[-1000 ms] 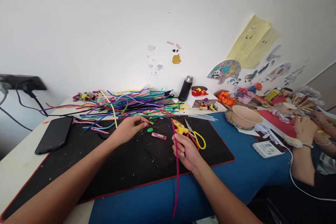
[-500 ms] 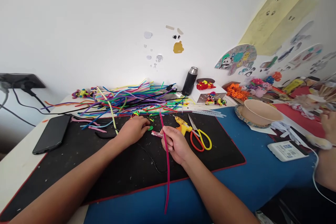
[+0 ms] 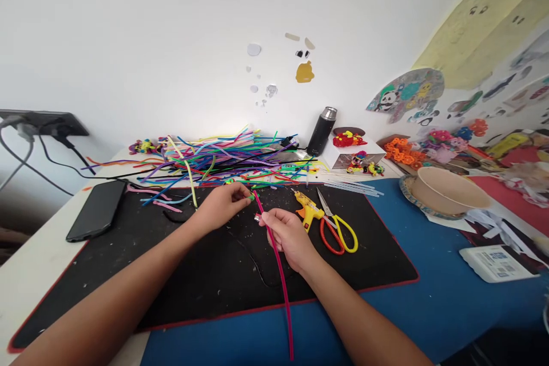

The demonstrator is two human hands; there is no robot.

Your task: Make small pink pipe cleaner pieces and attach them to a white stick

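My right hand (image 3: 289,235) is closed around a long magenta pipe cleaner (image 3: 283,283), whose lower end hangs past the mat's front edge. The same fist also holds what looks like a lighter (image 3: 257,217); only its metal end sticks out. My left hand (image 3: 225,203) pinches a small green piece (image 3: 251,198) close to the upper tip of the pipe cleaner. Whether the two touch, I cannot tell. Right of my right hand, a yellow glue gun (image 3: 307,209) and scissors (image 3: 337,229) with red and yellow handles lie on the black mat (image 3: 206,280).
A heap of colourful pipe cleaners (image 3: 223,154) lies along the wall. Behind the scissors stand a black flask (image 3: 321,132) and a white box (image 3: 355,157) with small figures. A phone (image 3: 98,210) rests at left, a beige bowl (image 3: 450,191) at right, and clear glue sticks (image 3: 355,187) lie between.
My left fingers have brought the green piece up to the magenta pipe cleaner's tip. The pipe cleaner now slants more, and the lighter shows less. The view has swung slightly left.
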